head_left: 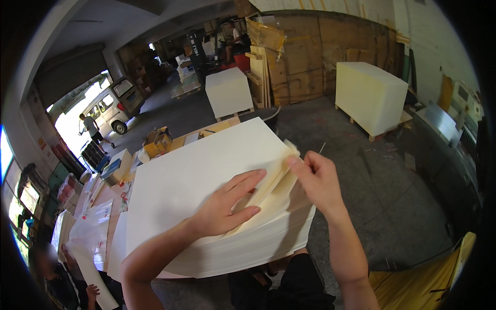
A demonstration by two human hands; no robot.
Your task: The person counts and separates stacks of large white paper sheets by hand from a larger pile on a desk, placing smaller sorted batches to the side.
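Two-handed, handled a paper stack [191, 170] at the frame's centre: pinched its curled right edge in the right hand [316, 178], rested the left hand [225, 206] on top with fingers spread.

On the table [111, 195]: paper stack [206, 160] toward the right edge; box [157, 142] behind it, near the far edge; plastic sheeting [95, 225] left.

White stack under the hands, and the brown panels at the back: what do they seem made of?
The white stack: probably paper or thin card, smooth and matte; its near edge bends and shows thin layers. The brown panels: cardboard or plywood, dull; flat faces, seams and blotches fit both.
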